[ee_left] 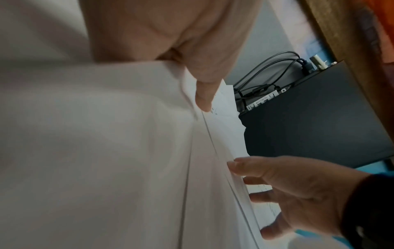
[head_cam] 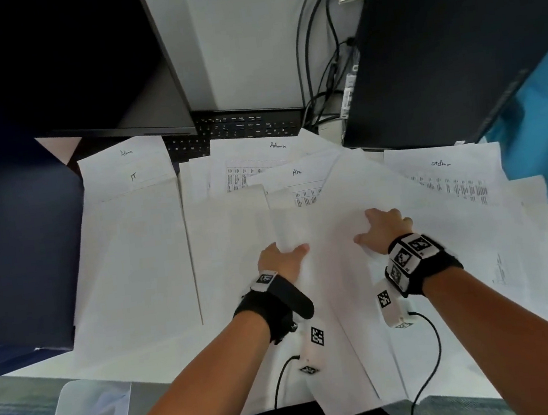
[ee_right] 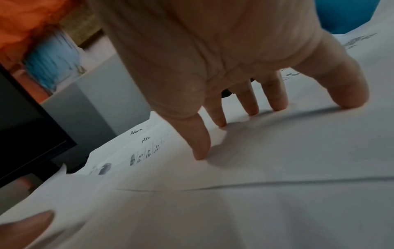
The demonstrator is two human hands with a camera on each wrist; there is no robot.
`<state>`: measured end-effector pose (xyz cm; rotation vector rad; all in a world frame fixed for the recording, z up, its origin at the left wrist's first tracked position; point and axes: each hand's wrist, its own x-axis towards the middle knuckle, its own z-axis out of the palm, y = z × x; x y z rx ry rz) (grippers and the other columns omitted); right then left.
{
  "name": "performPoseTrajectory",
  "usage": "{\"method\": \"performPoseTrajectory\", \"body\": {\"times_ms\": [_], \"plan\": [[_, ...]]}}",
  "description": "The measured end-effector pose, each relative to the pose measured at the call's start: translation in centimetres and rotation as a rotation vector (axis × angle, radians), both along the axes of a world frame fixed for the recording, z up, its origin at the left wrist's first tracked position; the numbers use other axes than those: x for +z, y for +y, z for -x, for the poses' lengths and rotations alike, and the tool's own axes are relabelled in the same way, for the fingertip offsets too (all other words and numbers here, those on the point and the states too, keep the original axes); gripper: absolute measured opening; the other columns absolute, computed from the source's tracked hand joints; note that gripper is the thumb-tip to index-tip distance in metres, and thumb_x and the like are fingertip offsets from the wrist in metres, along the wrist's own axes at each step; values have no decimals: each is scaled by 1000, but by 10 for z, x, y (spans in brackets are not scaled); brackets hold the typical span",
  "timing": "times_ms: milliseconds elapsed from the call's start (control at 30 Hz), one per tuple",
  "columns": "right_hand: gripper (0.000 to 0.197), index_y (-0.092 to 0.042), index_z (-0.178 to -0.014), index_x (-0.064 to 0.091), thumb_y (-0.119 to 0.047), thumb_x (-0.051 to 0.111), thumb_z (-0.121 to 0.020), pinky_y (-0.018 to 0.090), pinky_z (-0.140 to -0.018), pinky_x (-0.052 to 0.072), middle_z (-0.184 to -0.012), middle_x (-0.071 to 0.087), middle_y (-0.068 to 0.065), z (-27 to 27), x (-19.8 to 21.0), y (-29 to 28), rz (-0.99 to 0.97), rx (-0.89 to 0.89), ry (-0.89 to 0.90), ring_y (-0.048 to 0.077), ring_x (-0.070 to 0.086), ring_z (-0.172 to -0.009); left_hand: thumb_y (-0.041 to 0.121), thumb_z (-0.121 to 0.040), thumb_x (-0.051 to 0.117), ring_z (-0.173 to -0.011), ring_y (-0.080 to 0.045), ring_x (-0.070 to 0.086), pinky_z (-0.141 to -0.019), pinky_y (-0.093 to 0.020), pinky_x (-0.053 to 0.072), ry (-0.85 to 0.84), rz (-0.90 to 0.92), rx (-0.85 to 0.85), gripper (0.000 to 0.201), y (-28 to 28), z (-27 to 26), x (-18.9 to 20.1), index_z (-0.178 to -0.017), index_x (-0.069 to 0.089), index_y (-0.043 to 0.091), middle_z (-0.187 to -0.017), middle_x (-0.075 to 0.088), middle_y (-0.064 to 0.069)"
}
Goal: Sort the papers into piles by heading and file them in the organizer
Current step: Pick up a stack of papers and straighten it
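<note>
Head view: loose papers fan across the surface below the keyboard. Left hand pinches an edge; right hand presses fingertips down. Overlapping sheets could slide together, mixing headings.

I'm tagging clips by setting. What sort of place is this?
Most likely an office desk: a keyboard half under loose papers, a dark monitor behind it, and a computer tower with cables.
</note>
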<state>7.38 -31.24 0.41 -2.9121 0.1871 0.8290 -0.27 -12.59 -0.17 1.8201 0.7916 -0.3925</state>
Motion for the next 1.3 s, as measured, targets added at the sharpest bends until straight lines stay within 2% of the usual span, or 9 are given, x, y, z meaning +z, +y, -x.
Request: {"method": "performPoseTrajectory", "body": {"times_ms": [333, 567, 700, 833, 933, 1067, 1167, 1233, 1300], "plan": [[59, -22, -142, 39, -44, 53, -90, 40, -108, 27, -145, 43, 4, -4, 4, -18, -105, 157, 19, 26, 34, -135, 27, -81, 70, -88, -21, 60, -74, -23, 43, -147, -149, -40, 23, -5, -43, 6, -99, 66, 14, -98, 68, -5], [77, -19, -144, 29, -44, 66, -81, 54, -105, 33, -144, 34, 14, -31, 31, -34, -283, -209, -257, 36, 32, -132, 15, -78, 76, -74, -17, 61, -64, -19, 44, -288, -55, 31, 27, 32, -37, 21, -102, 68, 6, -91, 68, -7], [84, -25, -146, 23, -54, 64, -79, 55, -109, 23, -147, 36, 8, -44, 41, -39, -282, -183, -243, 32, 33, -136, 7, -76, 76, -50, 4, 62, -49, -9, 46, -322, 73, 86, 20, 70, -29, 32, -93, 66, 9, -73, 66, 5], [39, -6, -122, 57, -29, 58, -91, 31, -90, 41, -108, 58, 8, -51, 39, -33, -545, -142, -205, 24, 55, -101, 15, -77, 77, -68, -6, 65, -58, -13, 50, -376, 108, 190, 15, 98, -21, 33, -85, 65, 18, -78, 68, 6], [22, -2, -104, 58, -21, 51, -95, 27, -83, 38, -101, 56, 10, -45, 37, -27, -539, -167, -161, 27, 55, -98, 32, -77, 77, -86, -16, 66, -77, -27, 51, -374, 115, 200, 29, 109, -14, 18, -101, 67, 20, -95, 71, 2], [19, -2, -82, 55, -17, 50, -94, 26, -65, 35, -91, 56, 16, -31, 25, -28, -410, -94, -22, 24, 51, -80, 39, -50, 83, -87, -29, 68, -89, -52, 53, -273, 152, 221, 47, 113, 5, -11, -92, 65, 24, -95, 72, -8], [29, -13, -67, 42, -19, 54, -93, 26, -58, 33, -67, 44, 6, -17, 13, -23, -484, -98, 123, 17, 41, -60, 34, -59, 86, -90, -26, 70, -82, -41, 57, -184, 94, 127, 45, 104, 15, -6, -97, 67, 19, -94, 74, -3], [32, -15, -64, 40, -19, 56, -92, 28, -63, 33, -65, 40, 4, -9, 7, -19, -544, -117, 156, 16, 39, -59, 24, -70, 83, -88, -23, 67, -72, -25, 54, -176, 43, 64, 37, 95, 20, -2, -100, 66, 13, -95, 71, -3], [25, -14, -70, 45, -18, 60, -90, 29, -66, 35, -72, 45, 3, -6, 3, -16, -557, -127, 125, 17, 43, -65, 15, -73, 81, -95, -18, 64, -79, -20, 50, -254, 58, 76, 38, 84, 25, 0, -106, 64, 21, -106, 66, -1]]}}
